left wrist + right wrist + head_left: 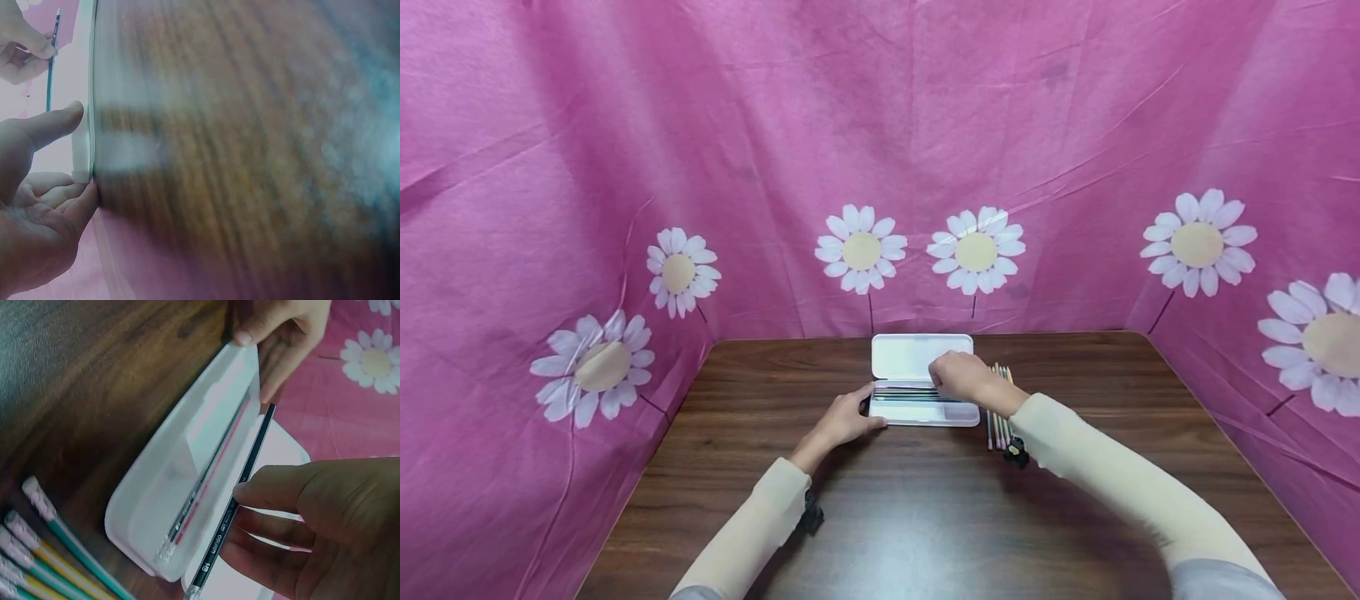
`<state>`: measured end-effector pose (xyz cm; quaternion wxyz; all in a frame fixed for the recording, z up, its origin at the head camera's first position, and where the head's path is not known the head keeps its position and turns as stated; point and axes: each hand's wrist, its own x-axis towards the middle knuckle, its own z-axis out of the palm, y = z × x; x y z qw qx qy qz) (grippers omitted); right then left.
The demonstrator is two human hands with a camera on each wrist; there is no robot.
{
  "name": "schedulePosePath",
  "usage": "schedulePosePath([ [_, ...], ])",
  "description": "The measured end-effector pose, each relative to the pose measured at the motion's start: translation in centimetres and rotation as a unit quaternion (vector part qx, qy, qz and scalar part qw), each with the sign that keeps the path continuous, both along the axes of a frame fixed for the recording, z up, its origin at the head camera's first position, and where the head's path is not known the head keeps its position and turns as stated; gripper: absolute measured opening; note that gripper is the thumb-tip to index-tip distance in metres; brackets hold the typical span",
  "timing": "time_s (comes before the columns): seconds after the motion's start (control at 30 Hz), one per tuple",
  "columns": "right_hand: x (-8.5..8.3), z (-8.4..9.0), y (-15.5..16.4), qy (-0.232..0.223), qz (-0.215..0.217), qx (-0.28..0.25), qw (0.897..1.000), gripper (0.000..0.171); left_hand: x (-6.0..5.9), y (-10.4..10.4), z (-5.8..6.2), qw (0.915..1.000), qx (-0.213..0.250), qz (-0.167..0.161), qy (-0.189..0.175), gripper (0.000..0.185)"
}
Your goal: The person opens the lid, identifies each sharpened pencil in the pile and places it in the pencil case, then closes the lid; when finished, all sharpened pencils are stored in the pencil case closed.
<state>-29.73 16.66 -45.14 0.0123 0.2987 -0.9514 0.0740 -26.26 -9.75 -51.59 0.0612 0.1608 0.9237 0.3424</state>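
A white pencil case (pixel 906 413) lies on the table with its lid (pixel 910 357) raised at the back. My left hand (pixel 847 419) holds the case's left end, thumb at the front corner and fingers around the far side. Between the thumb and fingers of my right hand (pixel 312 519) is a dark pencil (pixel 250 459) marked HB, pinched near its middle above the case. Inside the case lie another dark pencil (pixel 189 509) and a red pencil (pixel 205 489), side by side in the long compartment.
Just right of the case, several pencils (pixel 997 432) with pale ends lie in a row under my right forearm. The wooden table (pixel 895 508) is bounded at the back and sides by a pink cloth (pixel 917 125) with daisies.
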Motion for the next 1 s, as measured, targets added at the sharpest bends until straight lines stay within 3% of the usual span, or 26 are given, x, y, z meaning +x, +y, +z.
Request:
schedulePosePath([
  [0.23,0.0,-1.0,-1.2,-0.009,0.013,0.009,1.000,0.025,-0.2,-0.1,-0.3,0.9997,-0.007,-0.008,0.023,0.080],
  [0.57,-0.2,-2.5,-1.7,-0.017,0.014,0.007,1.000,0.028,-0.4,-0.1,-0.3,1.0000,-0.004,-0.002,0.002,0.081],
  [0.8,-0.1,-2.4,-1.6,-0.024,0.022,-0.002,0.999,0.025,-1.7,-0.7,-2.4,0.9990,-0.015,-0.017,0.039,0.082],
  [1.0,-0.1,-2.4,-1.4,-0.027,0.028,-0.011,0.999,0.025,-0.6,-0.3,-0.7,0.9999,0.004,-0.007,0.013,0.081],
])
